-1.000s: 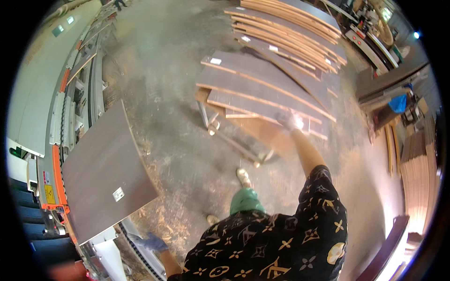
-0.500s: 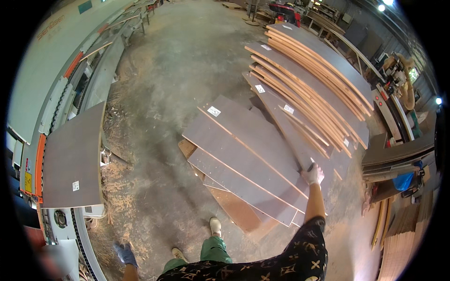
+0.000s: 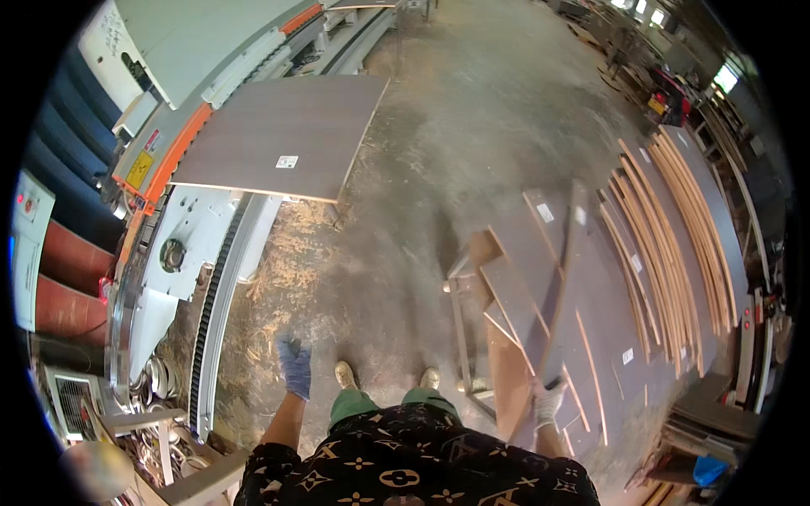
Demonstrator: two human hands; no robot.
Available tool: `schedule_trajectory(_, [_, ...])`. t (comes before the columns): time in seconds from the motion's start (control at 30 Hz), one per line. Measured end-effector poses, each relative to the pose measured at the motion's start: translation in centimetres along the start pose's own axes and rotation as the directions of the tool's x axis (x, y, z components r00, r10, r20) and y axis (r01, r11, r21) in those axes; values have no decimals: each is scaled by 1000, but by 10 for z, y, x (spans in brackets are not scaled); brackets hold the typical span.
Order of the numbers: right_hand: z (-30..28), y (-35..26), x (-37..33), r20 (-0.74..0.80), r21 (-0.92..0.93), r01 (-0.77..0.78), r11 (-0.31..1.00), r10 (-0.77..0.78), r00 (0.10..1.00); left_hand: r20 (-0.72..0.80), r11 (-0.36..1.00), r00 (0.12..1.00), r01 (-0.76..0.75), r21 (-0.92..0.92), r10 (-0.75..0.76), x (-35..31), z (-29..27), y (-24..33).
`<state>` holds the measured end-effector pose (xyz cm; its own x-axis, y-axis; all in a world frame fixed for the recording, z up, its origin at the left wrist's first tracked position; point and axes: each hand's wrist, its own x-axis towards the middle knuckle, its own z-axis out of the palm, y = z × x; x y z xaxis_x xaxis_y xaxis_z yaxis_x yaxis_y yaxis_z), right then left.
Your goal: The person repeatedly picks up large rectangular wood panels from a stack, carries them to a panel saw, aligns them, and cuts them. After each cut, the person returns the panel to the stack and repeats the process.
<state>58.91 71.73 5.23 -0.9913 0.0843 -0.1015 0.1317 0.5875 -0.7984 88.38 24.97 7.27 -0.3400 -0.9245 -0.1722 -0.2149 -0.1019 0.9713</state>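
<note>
My right hand (image 3: 548, 403), in a whitish glove, grips the near end of a long narrow grey board (image 3: 567, 295). The board is raised on edge over the stack, with a small white label near its far end. Under and beside it lie overlapping grey panels (image 3: 603, 291) with pale wood edges. My left hand (image 3: 294, 371), in a blue-grey glove, hangs over the floor to the left of my shoes and holds nothing; its fingers look loosely apart. At the upper left, a large grey panel (image 3: 287, 126) with a white label rests on the machine bed.
The long machine with an orange strip (image 3: 179, 156) and a chain track (image 3: 221, 312) runs along the left. Sawdust (image 3: 291, 270) covers the floor beside it. A frame leg (image 3: 462, 329) stands under the panel stack's left side. Bundled strips (image 3: 662, 253) lie at the right.
My view has swung left toward the machine. The narrow board, earlier lying on the stack by my right hand, is now lifted on edge in that hand. My left hand has moved forward.
</note>
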Motion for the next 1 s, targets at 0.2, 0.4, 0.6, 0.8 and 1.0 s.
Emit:
schedule_trajectory(0.2, [72,-31,-146,174,191,110,975,-144,974,74,993,994,-69,-95,76,55,-60,-7])
schedule_trajectory(0.4, [145,-77,-194,551,139,296,945,-322,770,289,921,952,22,-389,100,136,-90,71])
schedule_trajectory(0.6, [245,-164,-182,846,222,370,902,-367,387,-335,783,939,-154,-603,-73,243,-156,82])
schedule_trajectory(0.8, [325,-331,-212,854,272,857,437,-520,-7,-502,801,832,-128,-585,-234,343,-280,12])
schedule_trajectory(1.0, [391,-389,-233,842,315,860,401,-537,-58,-494,821,846,-131,-555,-198,422,-314,23])
